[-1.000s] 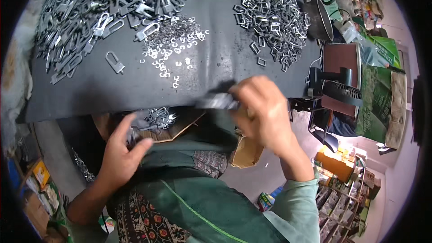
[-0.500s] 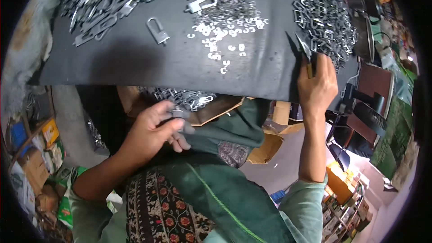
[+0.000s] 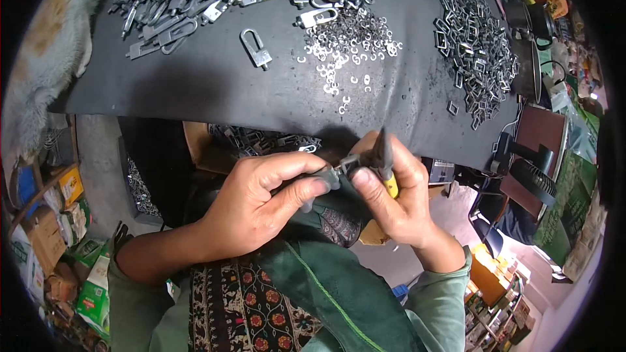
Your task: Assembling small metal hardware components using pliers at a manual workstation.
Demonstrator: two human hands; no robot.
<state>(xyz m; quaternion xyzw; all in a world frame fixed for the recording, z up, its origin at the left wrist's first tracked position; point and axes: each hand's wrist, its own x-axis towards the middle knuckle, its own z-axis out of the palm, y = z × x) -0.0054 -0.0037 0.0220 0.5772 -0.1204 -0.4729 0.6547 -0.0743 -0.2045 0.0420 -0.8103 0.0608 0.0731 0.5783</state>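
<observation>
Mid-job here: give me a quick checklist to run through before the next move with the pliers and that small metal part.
1. Left hand has a firm grip on the small metal part: ok.
2. Right hand holds the pliers by their yellow handle: ok.
3. Plier tips seated on the part: cannot tell, fingers hide the contact.
4. Small C-shaped clips available on the black mat: ok.
5. Loose shackle piece clear of the hands: ok.
6. Pile of square links kept apart from the clips: ok.

Small metal part between the hands, mostly hidden by fingers
</observation>
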